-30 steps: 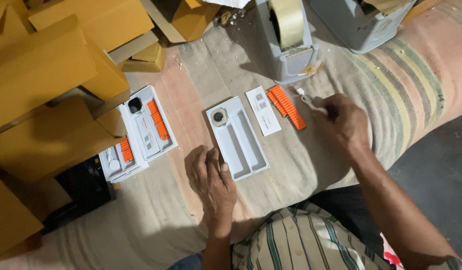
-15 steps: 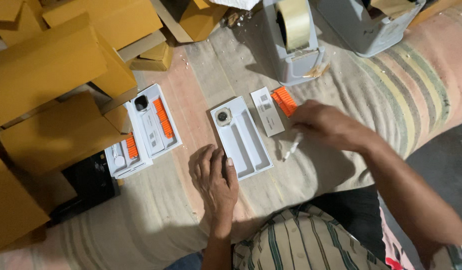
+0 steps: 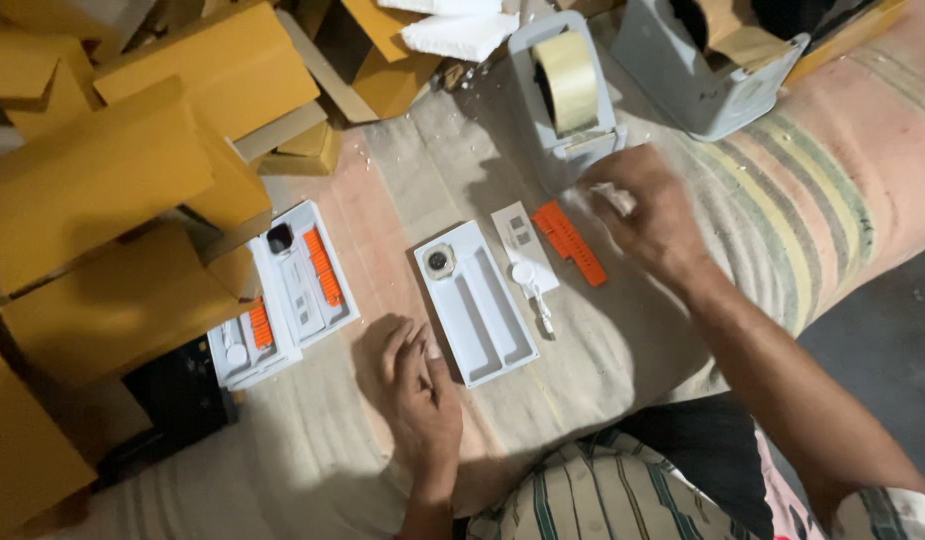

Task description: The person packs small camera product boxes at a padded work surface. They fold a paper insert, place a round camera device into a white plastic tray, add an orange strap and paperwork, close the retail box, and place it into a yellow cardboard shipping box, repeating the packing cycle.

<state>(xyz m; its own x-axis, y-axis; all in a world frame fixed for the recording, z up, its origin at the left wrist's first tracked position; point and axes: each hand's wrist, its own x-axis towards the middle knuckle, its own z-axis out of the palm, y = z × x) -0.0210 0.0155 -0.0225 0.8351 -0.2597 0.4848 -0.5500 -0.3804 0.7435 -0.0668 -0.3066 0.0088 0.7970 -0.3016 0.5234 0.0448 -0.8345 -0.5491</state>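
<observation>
Tray (image 3: 479,305), white, sits center w/ watch face at its 12 o'clock end; left hand (image 3: 419,385) rests flat, released, at its 7; right hand (image 3: 644,212) pinches a white scrap at 2, near orange strap (image 3: 570,243); mid-packing, judged; next needs strap seated.

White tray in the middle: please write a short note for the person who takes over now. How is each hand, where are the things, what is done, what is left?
Left hand: flat on the cloth, palm down, beside the near-left corner of the white tray; holds nothing.
Right hand: near the tape dispenser, fingers closed on a small white thing; too blurred to tell what.
Things: orange strap, white card and white cable lie on the cloth right of the tray.
Done: watch body sits in the tray's top slot.
Left: the tray's two long slots are empty.
</observation>
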